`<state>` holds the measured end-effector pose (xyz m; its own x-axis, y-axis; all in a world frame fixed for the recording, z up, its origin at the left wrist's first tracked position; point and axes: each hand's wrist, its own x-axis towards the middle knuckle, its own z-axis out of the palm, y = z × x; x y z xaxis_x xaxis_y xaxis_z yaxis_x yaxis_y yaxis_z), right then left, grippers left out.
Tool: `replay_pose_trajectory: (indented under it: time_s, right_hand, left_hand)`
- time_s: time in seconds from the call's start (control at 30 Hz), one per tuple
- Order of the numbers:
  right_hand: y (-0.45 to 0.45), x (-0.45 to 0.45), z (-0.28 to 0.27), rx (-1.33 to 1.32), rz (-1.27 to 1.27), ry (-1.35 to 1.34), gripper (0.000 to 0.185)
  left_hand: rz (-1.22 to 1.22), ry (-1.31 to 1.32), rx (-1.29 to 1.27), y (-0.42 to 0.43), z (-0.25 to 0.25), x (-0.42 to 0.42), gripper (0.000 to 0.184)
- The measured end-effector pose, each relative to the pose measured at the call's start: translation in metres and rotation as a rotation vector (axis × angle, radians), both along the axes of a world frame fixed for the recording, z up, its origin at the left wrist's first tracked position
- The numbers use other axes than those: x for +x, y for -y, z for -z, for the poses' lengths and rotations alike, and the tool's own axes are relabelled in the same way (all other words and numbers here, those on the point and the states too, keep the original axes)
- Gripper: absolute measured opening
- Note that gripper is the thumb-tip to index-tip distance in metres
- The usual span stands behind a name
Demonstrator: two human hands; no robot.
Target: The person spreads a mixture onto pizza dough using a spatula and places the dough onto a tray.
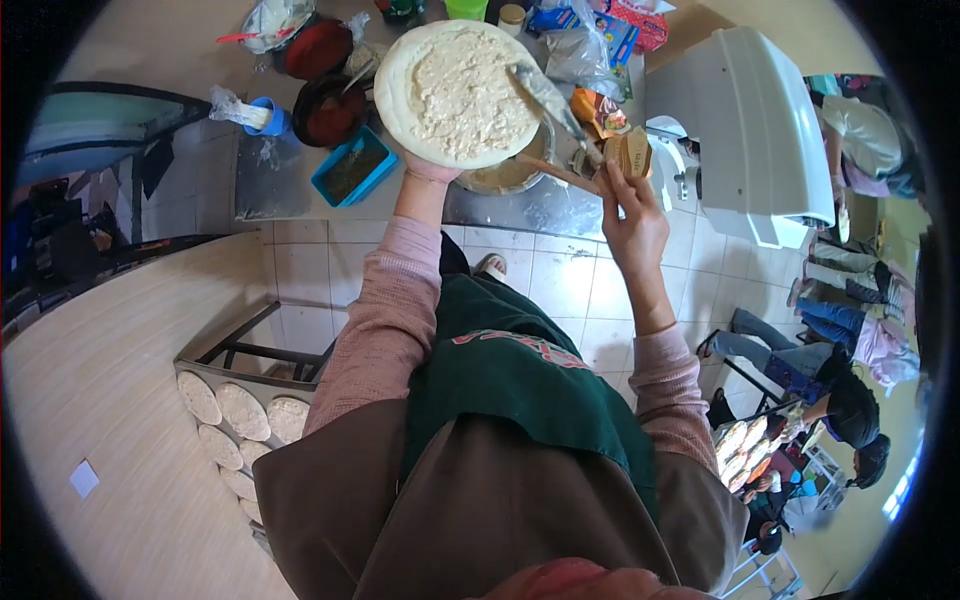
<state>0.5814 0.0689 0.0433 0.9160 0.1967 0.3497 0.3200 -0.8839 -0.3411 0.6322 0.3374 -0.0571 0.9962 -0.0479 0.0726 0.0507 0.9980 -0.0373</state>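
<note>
- Dough disc [392, 105], pale and round, is held up at the near side of the counter [560, 210], partly over a mixing bowl [500, 178]; creamy, lumpy spread [465, 90] covers most of its top.
- Left hand [430, 168] supports the disc from below at its near rim; its fingers are hidden underneath, so how far they curl cannot be told.
- Right hand [635, 220] is closed on a coated spatula [548, 98], whose blade lies over the right side of the disc.
- Spreading seems well along, by my judgement: the left border looks wide and bare, while the spread runs close to the right rim.
- Any further stroke would call for a level disc, a shallow blade angle and light pressure, since mixture could slip over that right rim.
- Wooden handle [560, 175] slants out of the bowl towards the right hand's fingers, so a low sweep might knock it.
- Brown box [630, 152] and orange packet [600, 112] crowd the right hand; the white machine [740, 130] bounds that side further out.
- Blue tray [355, 165] sits left of the left wrist, near the counter's front edge.
- Freer room for the forearms lies in front of that edge, above the tiled floor [560, 280].
</note>
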Motion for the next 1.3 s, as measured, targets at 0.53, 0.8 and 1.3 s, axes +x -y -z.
replay_pose_trajectory:
  time_s: [0.53,0.8,1.3]
  right_hand:
    - [0.0,-0.062,0.033,0.02,-0.061,-0.047,0.034]
    - [0.001,-0.065,0.018,0.127,-0.017,-0.024,0.036]
    - [-0.005,-0.074,0.015,0.034,-0.184,-0.038,0.037]
  left_hand:
    - [-0.16,-0.195,0.375,-0.022,-0.018,-0.007,0.064]
    - [-0.138,-0.202,0.362,-0.027,-0.017,-0.017,0.065]
    - [-0.191,-0.186,0.419,-0.007,-0.014,-0.02,0.068]
